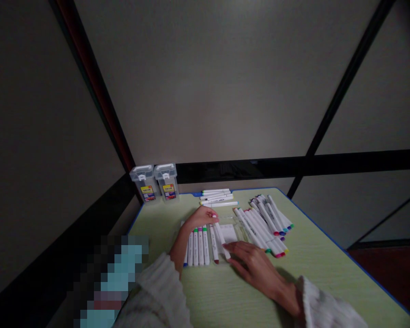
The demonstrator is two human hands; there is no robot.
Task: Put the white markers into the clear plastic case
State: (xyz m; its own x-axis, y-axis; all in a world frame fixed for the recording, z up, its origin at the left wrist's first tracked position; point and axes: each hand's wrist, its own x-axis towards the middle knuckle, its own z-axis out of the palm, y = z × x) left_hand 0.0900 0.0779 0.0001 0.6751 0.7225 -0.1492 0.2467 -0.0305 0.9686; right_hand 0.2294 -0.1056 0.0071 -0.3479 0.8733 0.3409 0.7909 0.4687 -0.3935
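Observation:
A white marker (220, 234) slants between my two hands, above a clear plastic tray (239, 228). The fingers of my left hand (202, 217) are closed on its far end. At its near end, my right hand (251, 258) pinches it between thumb and fingers. Just left of it, a marker with a dark red end (213, 246) lies in the tray. Further left is a row of several white markers (200, 246), some with green or purple bands; my left wrist covers part of this row. A white patch (228, 233) shows in the tray to the right.
Several loose markers (259, 223) with coloured ends are heaped on the right of the table (218, 300). A smaller group of markers (218, 197) lies at the back edge. Two clear lidded boxes (166, 182) stand at the back left, near the wall (205, 91).

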